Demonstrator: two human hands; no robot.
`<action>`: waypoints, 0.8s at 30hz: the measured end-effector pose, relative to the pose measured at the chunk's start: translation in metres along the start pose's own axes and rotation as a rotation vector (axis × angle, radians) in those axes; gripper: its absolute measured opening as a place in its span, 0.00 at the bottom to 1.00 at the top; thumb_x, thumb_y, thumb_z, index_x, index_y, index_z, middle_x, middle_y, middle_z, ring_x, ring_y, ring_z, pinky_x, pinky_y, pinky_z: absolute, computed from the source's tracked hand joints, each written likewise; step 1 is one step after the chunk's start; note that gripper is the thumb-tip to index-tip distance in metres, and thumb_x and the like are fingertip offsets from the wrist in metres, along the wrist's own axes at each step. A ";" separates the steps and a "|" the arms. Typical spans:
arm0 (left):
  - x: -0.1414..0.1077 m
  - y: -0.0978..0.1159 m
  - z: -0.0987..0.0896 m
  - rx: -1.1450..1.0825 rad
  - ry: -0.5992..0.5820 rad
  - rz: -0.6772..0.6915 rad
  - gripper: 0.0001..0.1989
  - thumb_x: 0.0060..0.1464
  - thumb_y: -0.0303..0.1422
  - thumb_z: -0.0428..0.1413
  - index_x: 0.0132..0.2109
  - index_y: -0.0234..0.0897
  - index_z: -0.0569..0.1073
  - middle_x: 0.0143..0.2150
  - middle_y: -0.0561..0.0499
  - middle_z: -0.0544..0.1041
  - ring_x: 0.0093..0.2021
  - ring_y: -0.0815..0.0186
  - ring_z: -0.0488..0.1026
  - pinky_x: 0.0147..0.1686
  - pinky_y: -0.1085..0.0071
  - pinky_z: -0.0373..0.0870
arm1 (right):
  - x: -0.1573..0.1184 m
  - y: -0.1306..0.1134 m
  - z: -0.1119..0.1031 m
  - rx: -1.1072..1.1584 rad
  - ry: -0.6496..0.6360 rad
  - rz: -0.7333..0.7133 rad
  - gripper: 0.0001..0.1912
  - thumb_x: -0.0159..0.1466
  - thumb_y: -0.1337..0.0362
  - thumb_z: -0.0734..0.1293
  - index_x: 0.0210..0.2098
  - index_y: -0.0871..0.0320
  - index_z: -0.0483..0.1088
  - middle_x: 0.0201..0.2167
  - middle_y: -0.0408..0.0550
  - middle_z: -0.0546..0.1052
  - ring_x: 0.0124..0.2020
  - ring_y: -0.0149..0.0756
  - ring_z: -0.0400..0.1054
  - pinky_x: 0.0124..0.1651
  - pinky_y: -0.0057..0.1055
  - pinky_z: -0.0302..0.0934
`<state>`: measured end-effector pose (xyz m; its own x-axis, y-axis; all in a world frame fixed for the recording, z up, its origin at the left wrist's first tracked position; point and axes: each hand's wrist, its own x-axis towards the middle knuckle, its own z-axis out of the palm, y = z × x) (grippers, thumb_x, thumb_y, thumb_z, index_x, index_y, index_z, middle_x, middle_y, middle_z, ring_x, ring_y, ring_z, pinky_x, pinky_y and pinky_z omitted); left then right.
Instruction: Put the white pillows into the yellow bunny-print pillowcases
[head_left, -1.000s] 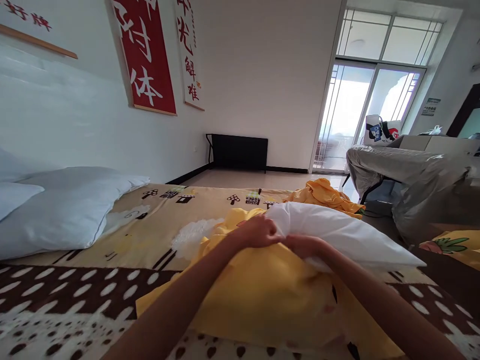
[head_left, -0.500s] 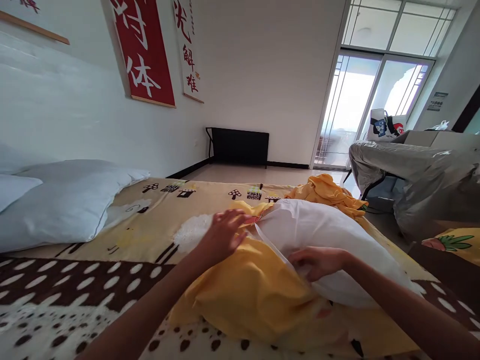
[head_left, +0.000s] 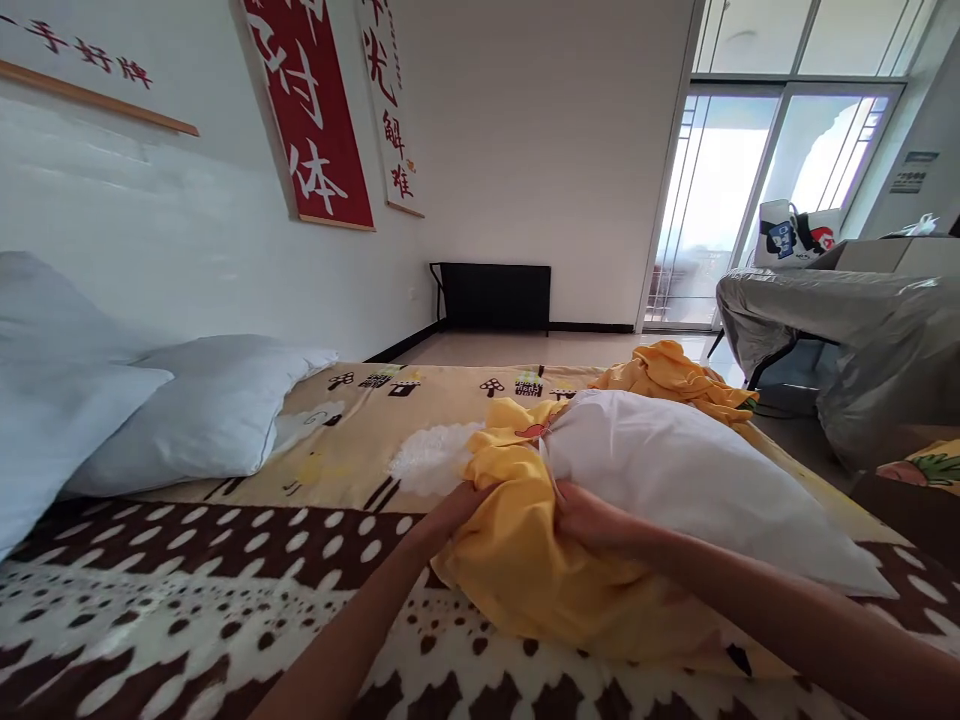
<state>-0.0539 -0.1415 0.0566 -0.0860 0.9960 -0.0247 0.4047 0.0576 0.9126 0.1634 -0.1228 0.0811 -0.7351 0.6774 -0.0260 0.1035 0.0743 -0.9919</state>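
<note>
A white pillow [head_left: 675, 470] lies on the bed, its left end against the mouth of a yellow pillowcase [head_left: 517, 560]. The case is bunched up around that end and also spreads beneath the pillow. My left hand [head_left: 459, 508] is closed on the bunched cloth at the left side, its fingertips partly hidden in the folds. Close by on the right, my right hand [head_left: 592, 515] is closed on the case's edge where it meets the pillow. The two hands are a short way apart, with gathered yellow cloth between them.
Beneath everything is a patterned brown and cream blanket [head_left: 315, 610]. White pillows [head_left: 187, 420] rest at the left by the wall. A crumpled orange-yellow cloth [head_left: 667, 375] lies at the far edge. Furniture under plastic wrap [head_left: 840, 300] stands at the right, with a black folded panel [head_left: 495, 297] by the back wall.
My left hand has lowered from above the case and closed on its cloth. My right hand has shifted left to the opening's edge. The yellow cloth is now more bunched. The view has turned slightly left.
</note>
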 end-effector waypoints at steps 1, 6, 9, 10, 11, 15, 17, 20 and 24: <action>0.006 0.003 0.004 0.036 0.033 0.025 0.23 0.44 0.47 0.55 0.41 0.34 0.73 0.40 0.44 0.79 0.41 0.56 0.74 0.35 0.67 0.69 | -0.003 -0.004 -0.006 -0.020 0.049 0.014 0.17 0.47 0.71 0.63 0.37 0.59 0.70 0.32 0.43 0.76 0.33 0.34 0.69 0.35 0.28 0.65; 0.045 0.017 -0.011 0.176 0.272 0.109 0.17 0.42 0.43 0.54 0.34 0.32 0.71 0.36 0.39 0.76 0.41 0.50 0.73 0.37 0.64 0.65 | -0.022 -0.034 -0.050 -0.038 0.434 -0.018 0.17 0.51 0.60 0.66 0.40 0.59 0.68 0.26 0.41 0.72 0.26 0.28 0.65 0.27 0.23 0.58; 0.070 0.026 -0.033 0.183 0.390 0.202 0.16 0.46 0.43 0.49 0.36 0.34 0.69 0.37 0.42 0.75 0.40 0.54 0.71 0.38 0.65 0.64 | -0.033 -0.035 -0.060 -0.121 0.395 0.033 0.19 0.54 0.55 0.66 0.42 0.58 0.67 0.27 0.40 0.70 0.25 0.26 0.62 0.25 0.21 0.54; 0.077 0.027 -0.039 0.173 0.411 0.224 0.17 0.47 0.42 0.47 0.37 0.34 0.69 0.38 0.43 0.75 0.41 0.56 0.70 0.39 0.66 0.64 | -0.037 -0.031 -0.059 -0.190 0.301 0.072 0.18 0.54 0.55 0.66 0.41 0.59 0.68 0.27 0.40 0.69 0.25 0.26 0.61 0.25 0.22 0.53; 0.081 0.025 -0.044 0.160 0.418 0.237 0.17 0.47 0.41 0.46 0.39 0.34 0.69 0.39 0.43 0.75 0.41 0.56 0.70 0.40 0.66 0.64 | -0.040 -0.026 -0.059 -0.289 0.195 0.108 0.15 0.54 0.57 0.66 0.37 0.59 0.69 0.26 0.40 0.68 0.25 0.26 0.59 0.26 0.22 0.52; 0.077 -0.007 -0.056 0.111 0.279 0.214 0.21 0.41 0.40 0.50 0.42 0.32 0.70 0.41 0.44 0.75 0.43 0.55 0.70 0.41 0.65 0.66 | -0.050 -0.014 -0.067 -0.821 0.115 0.135 0.05 0.51 0.67 0.63 0.20 0.60 0.62 0.18 0.36 0.58 0.22 0.24 0.49 0.24 0.24 0.44; 0.064 -0.028 -0.062 0.085 0.142 0.163 0.23 0.38 0.41 0.54 0.42 0.32 0.71 0.41 0.44 0.77 0.43 0.54 0.71 0.40 0.66 0.68 | -0.050 -0.017 -0.077 -0.951 0.280 0.119 0.07 0.52 0.67 0.61 0.18 0.59 0.59 0.16 0.36 0.55 0.21 0.25 0.47 0.24 0.25 0.42; 0.046 -0.051 -0.079 0.055 -0.025 0.056 0.23 0.35 0.44 0.59 0.39 0.34 0.74 0.38 0.45 0.78 0.39 0.56 0.73 0.35 0.69 0.69 | -0.043 -0.026 -0.080 -0.986 0.352 0.160 0.07 0.53 0.65 0.60 0.19 0.59 0.61 0.16 0.37 0.59 0.21 0.26 0.51 0.24 0.25 0.45; 0.046 -0.069 -0.103 0.054 0.006 -0.050 0.25 0.42 0.54 0.52 0.34 0.35 0.73 0.31 0.47 0.76 0.29 0.62 0.71 0.27 0.71 0.65 | -0.011 -0.035 -0.044 -1.013 0.270 0.185 0.08 0.56 0.61 0.61 0.29 0.59 0.68 0.23 0.43 0.72 0.25 0.30 0.61 0.28 0.26 0.51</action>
<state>-0.1796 -0.1069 0.0348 -0.1125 0.9914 -0.0672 0.4482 0.1110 0.8870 0.1979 -0.1005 0.1212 -0.4909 0.8711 -0.0137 0.7990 0.4439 -0.4056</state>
